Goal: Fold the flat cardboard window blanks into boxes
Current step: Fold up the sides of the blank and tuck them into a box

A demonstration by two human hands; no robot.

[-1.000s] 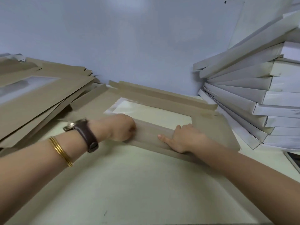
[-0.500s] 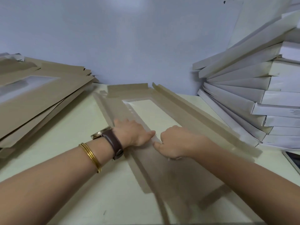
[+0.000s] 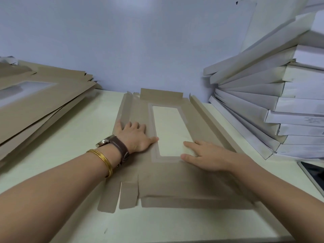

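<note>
Head view: both hands, left (image 3: 135, 135) and right (image 3: 208, 157), spread flat on unfolded blank (image 3: 175, 178); right-side boxes (image 3: 273, 106) done, left pile (image 3: 40, 102) remains.

head cam, sole view | looks forward-down | close over table (image 3: 78, 137) | faces wall (image 3: 140, 41)

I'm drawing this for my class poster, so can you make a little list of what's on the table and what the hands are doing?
Blank: brown cardboard blank, lying open on the table
Window: clear window down its middle
Left hand: left hand flat, pressing the panel left of the window
Right hand: right hand flat, fingers spread at the window's near right corner
Left side: pile of flat blanks
Right side: leaning stack of white boxes
</note>
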